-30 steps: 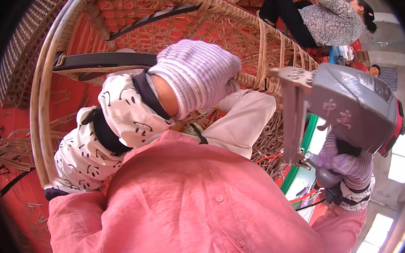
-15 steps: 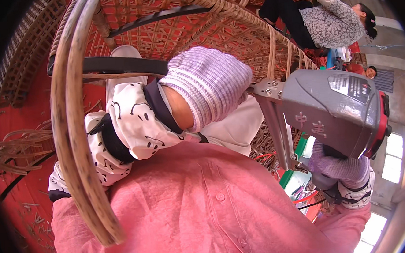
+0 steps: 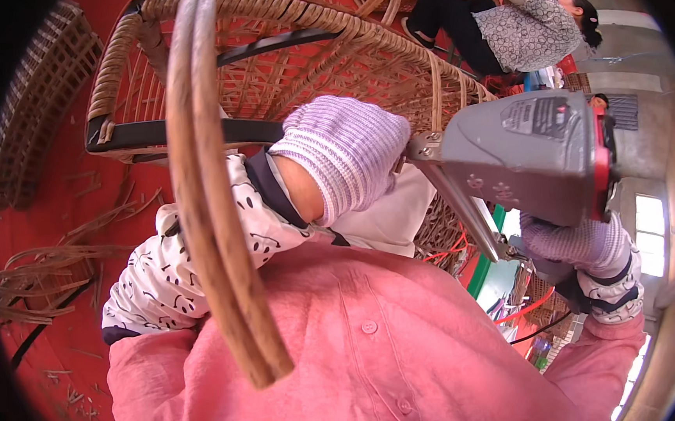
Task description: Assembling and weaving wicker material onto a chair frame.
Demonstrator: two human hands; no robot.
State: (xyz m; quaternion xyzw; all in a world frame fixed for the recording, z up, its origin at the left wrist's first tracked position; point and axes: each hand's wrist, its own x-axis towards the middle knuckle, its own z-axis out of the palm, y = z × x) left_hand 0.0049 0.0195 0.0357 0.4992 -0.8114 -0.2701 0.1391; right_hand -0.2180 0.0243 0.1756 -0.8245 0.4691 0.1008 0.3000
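Note:
My left hand (image 3: pixel 349 155), in a purple and white striped knit glove, is closed at the end of a dark metal bar (image 3: pixel 183 133) of a woven rattan frame (image 3: pixel 300 11); its fingertips are hidden. In a similar glove, my right hand (image 3: pixel 571 243) grips the handle of a grey power stapler or nail gun (image 3: pixel 521 147) with a red band at its end. The tool's metal nose (image 3: pixel 427 146) sits right beside my left fingers. A pair of long brown rattan strips (image 3: pixel 214 180) passes in front of my left forearm and hangs over my chest.
Red flooring (image 3: pixel 60 386) carries cane offcuts and a bundle of strips (image 3: pixel 37 278). Another woven piece (image 3: pixel 39 90) stands at far left. A co-worker (image 3: pixel 525 37) sits at upper right. A red cord (image 3: pixel 528 308) and a black cord run beneath the tool.
The hanging rattan strips have swung rightward across my left forearm and chest. The tool appears slightly further left and higher, though the view itself has shifted. Both hands keep their holds.

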